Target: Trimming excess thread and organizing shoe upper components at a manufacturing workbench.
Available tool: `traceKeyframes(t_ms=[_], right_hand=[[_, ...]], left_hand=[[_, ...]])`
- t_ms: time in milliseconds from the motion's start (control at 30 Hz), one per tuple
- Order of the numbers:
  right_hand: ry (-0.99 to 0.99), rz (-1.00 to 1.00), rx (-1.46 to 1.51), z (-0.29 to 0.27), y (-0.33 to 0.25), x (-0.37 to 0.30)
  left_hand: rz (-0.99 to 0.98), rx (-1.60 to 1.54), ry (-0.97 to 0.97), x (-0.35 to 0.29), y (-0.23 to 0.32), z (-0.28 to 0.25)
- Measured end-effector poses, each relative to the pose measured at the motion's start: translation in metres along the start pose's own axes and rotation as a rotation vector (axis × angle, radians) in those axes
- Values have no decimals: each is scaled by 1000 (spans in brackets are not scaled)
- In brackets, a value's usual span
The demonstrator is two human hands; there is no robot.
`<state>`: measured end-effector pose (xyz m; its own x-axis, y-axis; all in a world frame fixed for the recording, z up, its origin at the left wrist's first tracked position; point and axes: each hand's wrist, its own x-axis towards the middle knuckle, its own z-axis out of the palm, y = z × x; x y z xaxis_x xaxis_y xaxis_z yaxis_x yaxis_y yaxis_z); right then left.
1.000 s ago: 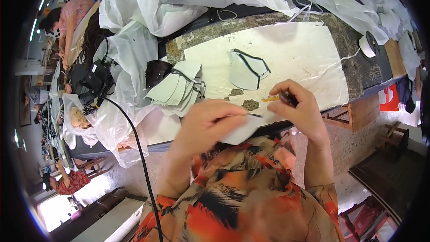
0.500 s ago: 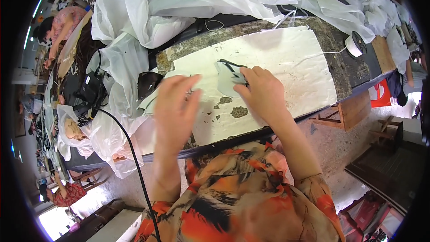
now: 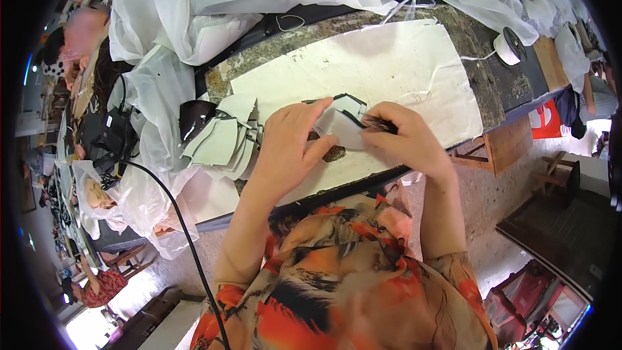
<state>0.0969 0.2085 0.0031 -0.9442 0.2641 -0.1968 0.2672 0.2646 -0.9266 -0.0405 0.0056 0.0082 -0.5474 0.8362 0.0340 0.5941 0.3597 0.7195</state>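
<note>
Left hand, fingers apart, has reached the pale piece near the sheet's front edge. Right hand pinches something dark. Adapter label unreadable.

Top in tan, printed with soft orange-red patches and black, feather-like strokes; sleeves loose, of the same print, ending near the elbows; forearms, left hand and right hand bare.

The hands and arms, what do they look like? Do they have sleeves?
The left hand and right hand are bare, and so are the forearms. The short sleeves end around the elbows. Their cloth is patterned in orange-red, tan and black.
</note>
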Motion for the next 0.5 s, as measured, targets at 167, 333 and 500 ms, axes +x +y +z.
traceKeyframes(t_ms=[167, 333, 500], right_hand=[[-241, 22, -4, -18, 1, -12], [-53, -203, -281, -4, -3, -11], [-66, -259, -122, -3, -20, -20]], left_hand=[[167, 420, 11, -2, -19, 5], [106, 131, 201, 1, -17, 1], [-252, -621, -83, -8, 14, -2]])
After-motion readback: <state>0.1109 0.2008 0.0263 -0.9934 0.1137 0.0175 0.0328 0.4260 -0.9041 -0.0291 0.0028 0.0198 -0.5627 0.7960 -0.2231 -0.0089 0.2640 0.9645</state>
